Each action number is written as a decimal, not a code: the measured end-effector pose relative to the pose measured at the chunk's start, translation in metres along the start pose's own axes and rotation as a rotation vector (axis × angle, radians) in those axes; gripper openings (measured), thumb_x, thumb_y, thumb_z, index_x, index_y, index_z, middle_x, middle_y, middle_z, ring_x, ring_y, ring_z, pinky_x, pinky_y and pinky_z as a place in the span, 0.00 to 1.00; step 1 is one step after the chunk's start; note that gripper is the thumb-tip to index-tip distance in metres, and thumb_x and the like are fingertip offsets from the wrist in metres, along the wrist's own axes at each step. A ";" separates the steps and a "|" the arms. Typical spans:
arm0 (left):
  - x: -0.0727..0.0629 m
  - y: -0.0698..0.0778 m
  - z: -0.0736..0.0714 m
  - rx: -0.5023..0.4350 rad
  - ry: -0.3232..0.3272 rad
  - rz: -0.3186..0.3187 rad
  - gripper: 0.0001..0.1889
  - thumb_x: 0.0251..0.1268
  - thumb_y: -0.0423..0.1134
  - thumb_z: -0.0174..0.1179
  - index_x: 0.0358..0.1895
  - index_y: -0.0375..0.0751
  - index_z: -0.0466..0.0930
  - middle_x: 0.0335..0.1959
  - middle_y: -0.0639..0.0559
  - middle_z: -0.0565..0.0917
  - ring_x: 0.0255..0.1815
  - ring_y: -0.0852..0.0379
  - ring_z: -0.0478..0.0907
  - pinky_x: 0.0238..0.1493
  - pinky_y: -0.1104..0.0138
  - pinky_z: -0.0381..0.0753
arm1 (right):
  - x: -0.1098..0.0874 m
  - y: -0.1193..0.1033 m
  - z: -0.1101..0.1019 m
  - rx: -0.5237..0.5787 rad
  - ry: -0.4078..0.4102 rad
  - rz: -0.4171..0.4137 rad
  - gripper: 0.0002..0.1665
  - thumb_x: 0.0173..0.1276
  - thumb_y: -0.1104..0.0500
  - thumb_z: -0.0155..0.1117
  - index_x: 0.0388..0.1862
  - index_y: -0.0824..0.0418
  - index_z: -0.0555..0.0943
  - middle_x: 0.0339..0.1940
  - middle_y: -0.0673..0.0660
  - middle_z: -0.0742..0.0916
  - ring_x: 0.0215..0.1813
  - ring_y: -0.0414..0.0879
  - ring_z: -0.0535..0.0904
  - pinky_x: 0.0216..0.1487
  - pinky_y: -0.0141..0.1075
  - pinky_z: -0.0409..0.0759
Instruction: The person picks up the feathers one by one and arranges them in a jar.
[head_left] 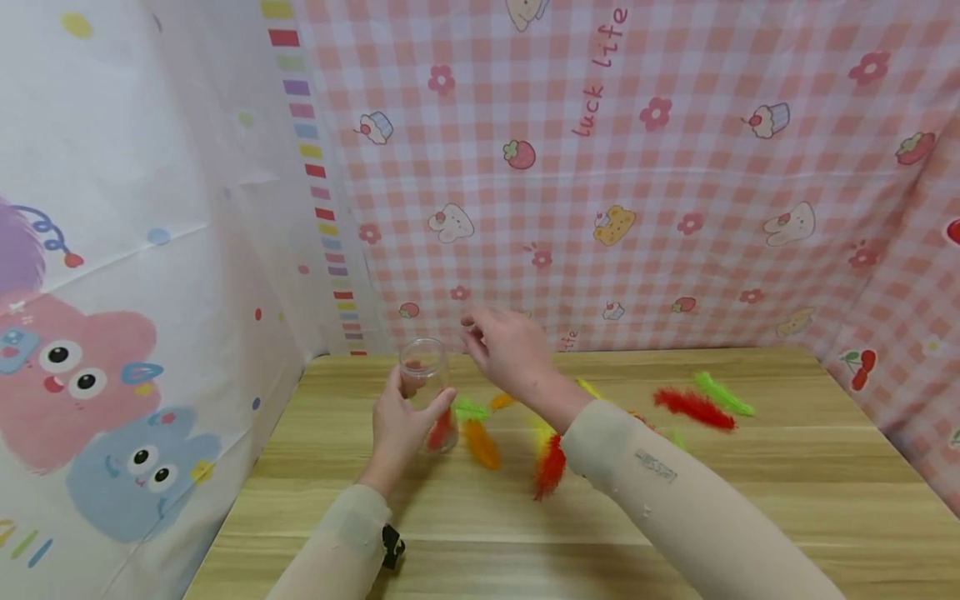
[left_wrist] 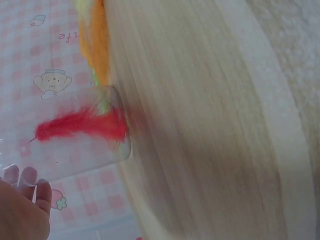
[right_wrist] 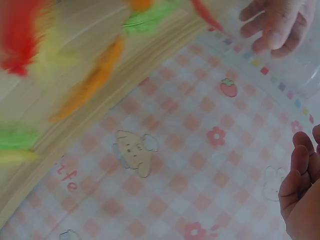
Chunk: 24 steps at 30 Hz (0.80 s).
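My left hand (head_left: 401,423) grips a clear jar (head_left: 424,368) around its side, and the jar stands upright on the wooden table. Inside lies a red feather (left_wrist: 82,126), near the bottom in the left wrist view. My right hand (head_left: 513,350) is raised just right of the jar's open mouth, apart from it. Its fingers (right_wrist: 300,162) are loosely bent, and nothing shows between them. Close to the jar on the table are an orange feather (head_left: 481,445) and a green feather (head_left: 471,410).
Further right lie a red feather (head_left: 551,468), another red feather (head_left: 695,407) and a bright green feather (head_left: 723,394). Some yellow feathers are partly hidden by my right arm. A pink checked cloth (head_left: 637,175) hangs behind the table (head_left: 480,542), and a white printed cloth (head_left: 187,292) hangs at left.
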<state>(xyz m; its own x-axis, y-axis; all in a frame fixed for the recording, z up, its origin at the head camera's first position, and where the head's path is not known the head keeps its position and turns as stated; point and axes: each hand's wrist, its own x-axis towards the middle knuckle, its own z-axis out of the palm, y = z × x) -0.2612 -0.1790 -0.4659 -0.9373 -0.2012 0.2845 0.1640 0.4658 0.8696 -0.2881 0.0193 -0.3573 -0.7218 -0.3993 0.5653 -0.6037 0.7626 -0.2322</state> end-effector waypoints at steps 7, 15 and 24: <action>0.000 -0.002 0.000 0.003 0.014 -0.002 0.37 0.58 0.52 0.82 0.67 0.44 0.74 0.56 0.41 0.87 0.60 0.41 0.82 0.67 0.43 0.80 | -0.015 0.018 0.005 -0.061 -0.019 0.004 0.07 0.79 0.54 0.68 0.51 0.54 0.85 0.42 0.51 0.93 0.39 0.46 0.89 0.42 0.41 0.88; -0.002 -0.003 0.000 -0.006 0.007 -0.010 0.37 0.58 0.51 0.82 0.67 0.44 0.74 0.57 0.38 0.86 0.59 0.39 0.81 0.66 0.44 0.80 | -0.032 0.027 0.017 -0.103 -0.267 0.060 0.08 0.78 0.52 0.69 0.51 0.53 0.86 0.42 0.50 0.94 0.39 0.44 0.89 0.43 0.40 0.89; 0.000 -0.002 0.002 0.003 0.008 -0.009 0.37 0.59 0.52 0.81 0.66 0.44 0.75 0.55 0.42 0.87 0.59 0.40 0.81 0.67 0.43 0.80 | -0.052 0.015 0.046 -0.092 -0.674 0.123 0.19 0.77 0.48 0.70 0.62 0.52 0.85 0.55 0.52 0.92 0.54 0.50 0.89 0.62 0.48 0.86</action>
<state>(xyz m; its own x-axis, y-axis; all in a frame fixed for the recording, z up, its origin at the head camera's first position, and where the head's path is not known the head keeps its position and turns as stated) -0.2620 -0.1780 -0.4683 -0.9362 -0.2126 0.2800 0.1544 0.4668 0.8708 -0.2751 0.0282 -0.4261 -0.8541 -0.5135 -0.0827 -0.4943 0.8509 -0.1778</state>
